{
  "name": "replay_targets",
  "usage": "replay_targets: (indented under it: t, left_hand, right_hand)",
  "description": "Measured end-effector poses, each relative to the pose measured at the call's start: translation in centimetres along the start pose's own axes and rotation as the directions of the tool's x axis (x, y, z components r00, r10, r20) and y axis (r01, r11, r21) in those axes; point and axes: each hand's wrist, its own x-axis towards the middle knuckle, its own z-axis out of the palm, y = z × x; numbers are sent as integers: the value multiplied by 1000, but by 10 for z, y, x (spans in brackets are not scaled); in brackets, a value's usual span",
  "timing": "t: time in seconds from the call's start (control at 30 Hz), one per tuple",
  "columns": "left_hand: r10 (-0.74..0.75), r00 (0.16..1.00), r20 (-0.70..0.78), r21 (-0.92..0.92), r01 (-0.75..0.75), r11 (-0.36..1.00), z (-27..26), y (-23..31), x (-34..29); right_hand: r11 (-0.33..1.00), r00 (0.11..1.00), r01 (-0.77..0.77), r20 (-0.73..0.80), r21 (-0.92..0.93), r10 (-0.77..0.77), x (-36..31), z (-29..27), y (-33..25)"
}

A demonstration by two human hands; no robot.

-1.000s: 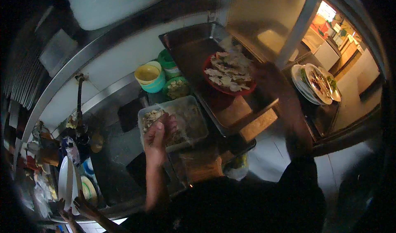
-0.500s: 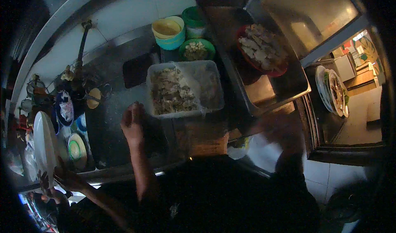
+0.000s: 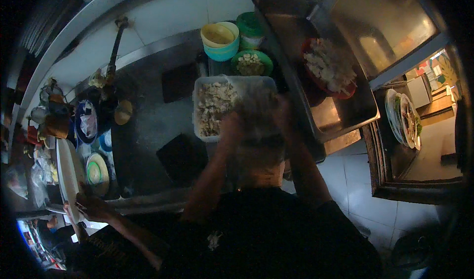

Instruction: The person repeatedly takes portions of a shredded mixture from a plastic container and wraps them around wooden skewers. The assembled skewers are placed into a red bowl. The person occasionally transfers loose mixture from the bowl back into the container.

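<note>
A translucent rectangular plastic tub point(image 3: 201, 135) stands in the middle, with pale shredded food point(image 3: 214, 100) in its left part. Cloudy plastic film point(image 3: 247, 87) lies over the right part. My left hand point(image 3: 231, 128) is at the tub's near edge, fingers reaching in front of the food. By the near right corner, at the film side, is my right hand point(image 3: 282, 115). Both hands are smeared by motion; I cannot make out their fingers or whether they grip the film.
Behind the tub are a green bowl point(image 3: 268, 64) and stacked yellow and blue bowls point(image 3: 220, 52). A metal tray point(image 3: 323, 131) on the right holds a red bowl point(image 3: 345, 92) of pale food. At left, another person's hand point(image 3: 94, 209) holds a white plate point(image 3: 69, 173).
My right hand has come from the lower right to the tub's right side. My left hand has moved right, from beside the tub to its near edge. The view has shifted slightly.
</note>
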Motion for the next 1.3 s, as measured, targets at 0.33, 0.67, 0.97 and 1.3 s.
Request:
replay_targets:
  t: [0.33,0.67,0.97,1.3]
  left_hand:
    - [-376,793,-478,-589,28,808,-147,-36,-33]
    - [286,744,-604,-47,-391,919,-134,-72,12]
    - [244,943,-227,-364,-315,877,-104,-32,37]
    - [558,829,-33,359,-511,781,-38,-44,76]
  right_hand:
    - [851,960,-157,123,-501,250,-2,8,7]
    - [955,951,63,-273,-291,-146,-10,2,-21]
    - [964,1000,-27,-3,265,29,-15,-24,-73]
    - [936,970,-88,185,-342,158,42,13,-43]
